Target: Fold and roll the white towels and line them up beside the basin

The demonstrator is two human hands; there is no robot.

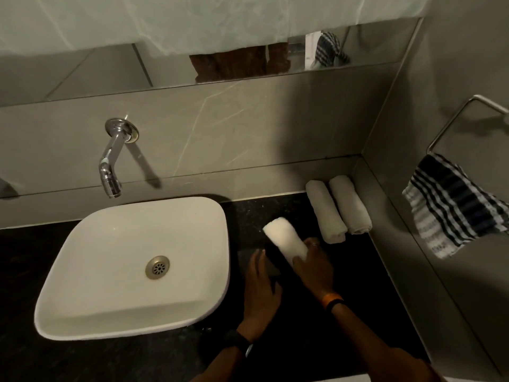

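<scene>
A: Left to right, what do you see?

B: A white, rounded-square ceramic basin sits on the dark speckled stone surface, under a chrome wall spout. Just right of the basin, the left hand lies flat and released, holding nothing. The right hand has its grip closed around the near end of a rolled white towel, which points up and left. Further right, two rolled white towels lie side by side, touching, in the corner against the wall. A blue-and-white checked cloth hangs from a metal ring.

A: How should this roll be placed well?

B: I'd judge it best to keep the roll squeezed so it doesn't unwind, turn it parallel to the pair, and set it snug on their left with the near ends level and the loose edge underneath.

A: Any brands or writing?

B: None that I can read.
</scene>
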